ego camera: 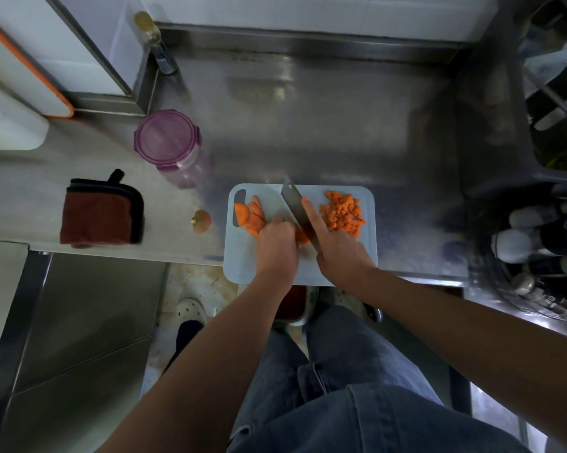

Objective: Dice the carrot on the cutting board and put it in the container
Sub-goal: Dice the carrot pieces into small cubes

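The person is wearing loose, faded blue-grey denim jeans (341, 387) and a white perforated rubber clog (190, 310) over a dark navy sock (188, 333). The left hand (277, 246), right hand (341, 253) and both forearms are showing bare.

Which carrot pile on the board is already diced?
The diced carrot pile right of the knife; the carrot slices by the left hand are only flat cuts.
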`<state>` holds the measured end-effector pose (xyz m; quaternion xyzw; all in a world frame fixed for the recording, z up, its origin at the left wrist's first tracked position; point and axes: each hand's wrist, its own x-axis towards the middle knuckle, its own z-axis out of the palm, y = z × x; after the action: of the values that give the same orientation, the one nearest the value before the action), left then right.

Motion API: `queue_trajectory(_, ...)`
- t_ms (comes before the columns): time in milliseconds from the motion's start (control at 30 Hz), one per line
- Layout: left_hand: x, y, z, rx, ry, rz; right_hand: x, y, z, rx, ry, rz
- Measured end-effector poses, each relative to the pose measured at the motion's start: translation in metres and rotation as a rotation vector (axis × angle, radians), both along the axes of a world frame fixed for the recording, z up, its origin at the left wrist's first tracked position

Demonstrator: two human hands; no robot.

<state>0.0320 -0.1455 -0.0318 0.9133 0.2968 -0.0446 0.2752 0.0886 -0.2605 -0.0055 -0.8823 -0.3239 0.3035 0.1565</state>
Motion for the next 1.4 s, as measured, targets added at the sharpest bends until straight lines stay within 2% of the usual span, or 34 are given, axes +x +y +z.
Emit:
queue_trajectory(300,0.000,0.001,0.000,-0.008,0.012,-0.004,-0.008,0.000,-0.011,-0.010,-0.054,-0.023)
queue_trajectory(500,-0.001,0.003,0.001,-0.043,0.021,-0.030,0.005,-0.005,-0.006,0.091,0.020,-0.065)
queue_trajectory(700,-0.003,0.004,0.001,-0.059,-0.006,0.010,0.013,-0.002,0.005,0.170,-0.017,-0.045)
queue_trajectory(967,-0.003,-0.001,-0.009,-0.144,0.011,0.245,0.002,0.000,0.005,0.028,0.004,-0.020)
queue_trajectory(1400,0.000,-0.001,-0.015,-0.162,0.003,0.305,-0.008,0.002,-0.004,-0.059,-0.003,0.003)
